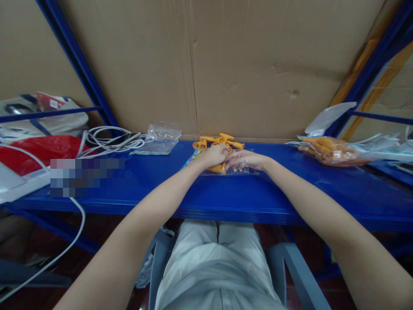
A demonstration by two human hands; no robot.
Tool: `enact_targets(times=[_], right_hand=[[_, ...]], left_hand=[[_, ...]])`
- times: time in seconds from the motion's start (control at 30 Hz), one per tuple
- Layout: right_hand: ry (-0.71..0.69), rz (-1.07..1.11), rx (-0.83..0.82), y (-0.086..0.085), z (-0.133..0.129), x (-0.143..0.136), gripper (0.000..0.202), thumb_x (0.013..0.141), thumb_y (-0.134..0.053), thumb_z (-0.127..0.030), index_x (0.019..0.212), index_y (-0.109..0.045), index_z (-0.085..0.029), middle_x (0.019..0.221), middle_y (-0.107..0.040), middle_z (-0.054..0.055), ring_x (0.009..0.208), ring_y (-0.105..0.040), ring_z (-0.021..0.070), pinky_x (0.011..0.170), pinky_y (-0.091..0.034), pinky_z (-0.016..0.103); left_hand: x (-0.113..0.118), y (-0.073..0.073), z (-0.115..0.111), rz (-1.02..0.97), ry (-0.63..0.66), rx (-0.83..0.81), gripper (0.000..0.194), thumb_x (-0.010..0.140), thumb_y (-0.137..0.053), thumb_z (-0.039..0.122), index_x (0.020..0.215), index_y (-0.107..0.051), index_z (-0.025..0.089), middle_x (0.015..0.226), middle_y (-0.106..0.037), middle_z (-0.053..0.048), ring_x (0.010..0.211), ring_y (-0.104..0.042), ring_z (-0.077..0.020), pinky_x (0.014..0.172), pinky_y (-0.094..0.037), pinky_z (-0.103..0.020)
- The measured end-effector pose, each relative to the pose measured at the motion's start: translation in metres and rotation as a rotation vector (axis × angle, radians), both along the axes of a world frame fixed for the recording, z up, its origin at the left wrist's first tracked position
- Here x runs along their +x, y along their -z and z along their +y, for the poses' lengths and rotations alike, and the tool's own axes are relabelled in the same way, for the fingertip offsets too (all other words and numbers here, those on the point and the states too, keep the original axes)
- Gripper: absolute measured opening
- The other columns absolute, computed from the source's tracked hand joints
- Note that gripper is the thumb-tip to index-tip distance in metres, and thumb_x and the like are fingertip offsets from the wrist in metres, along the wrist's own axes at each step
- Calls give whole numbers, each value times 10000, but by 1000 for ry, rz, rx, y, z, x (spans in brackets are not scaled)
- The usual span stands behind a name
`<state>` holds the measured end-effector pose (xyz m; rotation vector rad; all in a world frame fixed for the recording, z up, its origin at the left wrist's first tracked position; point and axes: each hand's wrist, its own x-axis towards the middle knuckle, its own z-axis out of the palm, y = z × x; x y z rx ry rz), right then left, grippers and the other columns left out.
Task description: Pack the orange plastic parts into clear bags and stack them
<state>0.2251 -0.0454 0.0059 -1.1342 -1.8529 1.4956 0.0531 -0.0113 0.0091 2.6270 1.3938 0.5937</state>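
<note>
My left hand (215, 155) is closed, its fingers curled in among several orange plastic pieces (222, 138) with flared, hollow ends. An orange piece is at its fingertips, though the hand partly hides it. My right hand (247, 160) comes in from the other side, fingers bent on a clear plastic bag (240, 168), its fingertips close to the left hand. Another orange piece (220, 168) lies just below the left hand, on or in the clear plastic. Coloured printing (192, 157) shows at the left edge of the plastic.
The blue table (232, 196) meets a cardboard wall (258, 77). To the left lie a flat clear packet (158, 146), white cables (111, 137) and a red bag (38, 150). A filled bag of orange pieces (329, 150) sits at right, near a blue post (364, 73).
</note>
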Motion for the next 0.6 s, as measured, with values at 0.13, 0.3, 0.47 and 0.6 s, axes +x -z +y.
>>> enact_targets(times=[0.13,0.3,0.47,0.6], right_hand=[[-28,4,24,0,0,2,221,750,-690,-187,965,-726,-155,882,-740,53,589,-572,72,468,-400,163],[-78,-6,45,-2,-2,2,157,722,-720,-228,854,-721,-144,859,-740,59,595,-563,74,490,-403,171],[-55,-33,64,-4,-4,1,121,712,-711,-177,827,-741,-152,796,-721,38,625,-565,82,547,-432,184],[-13,-46,68,0,0,1,169,709,-704,-157,870,-752,-157,812,-709,33,618,-563,79,508,-411,175]], left_hand=[[0,0,-2,11,-9,-12,379,949,-383,215,1227,-630,140,1288,-642,-117,1201,-584,-221,1019,-448,-344],[0,2,-2,8,-34,-17,375,956,-383,246,1229,-632,179,1295,-641,-93,1206,-581,-223,1023,-445,-354],[1,0,-5,30,-27,-24,382,959,-384,227,1257,-617,173,1318,-629,-89,1213,-577,-223,1037,-431,-347],[1,-3,-8,33,-22,-39,388,956,-389,200,1276,-601,143,1348,-606,-104,1244,-555,-217,1053,-412,-322]])
